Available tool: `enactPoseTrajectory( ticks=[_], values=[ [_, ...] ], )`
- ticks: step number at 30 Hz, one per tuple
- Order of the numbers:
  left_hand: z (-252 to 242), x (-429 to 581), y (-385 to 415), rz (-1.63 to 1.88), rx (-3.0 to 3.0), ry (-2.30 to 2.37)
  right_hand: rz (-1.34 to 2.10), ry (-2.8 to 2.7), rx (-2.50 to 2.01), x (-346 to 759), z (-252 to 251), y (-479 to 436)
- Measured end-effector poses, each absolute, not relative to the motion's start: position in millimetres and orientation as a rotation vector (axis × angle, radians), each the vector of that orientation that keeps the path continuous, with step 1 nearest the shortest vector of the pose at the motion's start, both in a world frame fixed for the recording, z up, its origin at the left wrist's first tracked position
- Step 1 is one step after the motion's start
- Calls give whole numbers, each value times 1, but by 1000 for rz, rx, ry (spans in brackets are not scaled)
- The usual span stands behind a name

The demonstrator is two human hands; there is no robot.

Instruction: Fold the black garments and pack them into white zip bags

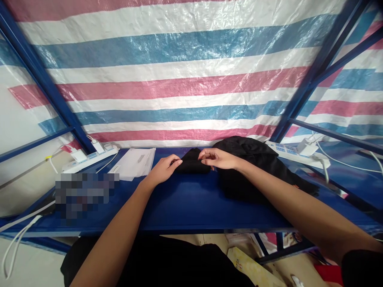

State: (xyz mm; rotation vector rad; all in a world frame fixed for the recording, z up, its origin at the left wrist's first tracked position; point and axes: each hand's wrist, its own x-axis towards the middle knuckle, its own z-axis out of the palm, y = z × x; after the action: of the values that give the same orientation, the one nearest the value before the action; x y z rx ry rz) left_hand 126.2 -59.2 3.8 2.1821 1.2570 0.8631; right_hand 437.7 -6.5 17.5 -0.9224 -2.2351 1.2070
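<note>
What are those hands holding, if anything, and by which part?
The left hand is at the left end of the black cloth bundle, the right hand at its right end; whether either actually grips it cannot be told.

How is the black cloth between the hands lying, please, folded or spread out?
Folded up: the black cloth makes a small, compact bundle on the blue table, between the left hand and right hand.

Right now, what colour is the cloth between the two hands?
The cloth is black; the head view shows it.
</note>
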Motion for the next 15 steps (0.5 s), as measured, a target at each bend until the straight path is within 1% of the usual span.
enactPoseTrajectory(
  ticks=[1,3,5,7,10,12,15],
  values=[
    [2,126,-59,862,2135,1278,1248,-2204,-927,437,14,-5],
    [-2,126,-56,829,2041,1315,1221,-2193,-953,436,7,-3],
    [-7,126,-52,825,2031,1358,1073,-2268,-980,436,4,-1],
    [-11,127,-48,918,2137,1377,808,-2375,-960,435,6,-2],
    [-13,131,-45,1081,2374,1230,448,-2447,-819,434,15,-6],
    [-10,134,-47,1066,2489,1069,356,-2520,-693,432,24,-11],
    [-4,135,-55,991,2516,984,339,-2653,-619,432,34,-21]
  ],
)
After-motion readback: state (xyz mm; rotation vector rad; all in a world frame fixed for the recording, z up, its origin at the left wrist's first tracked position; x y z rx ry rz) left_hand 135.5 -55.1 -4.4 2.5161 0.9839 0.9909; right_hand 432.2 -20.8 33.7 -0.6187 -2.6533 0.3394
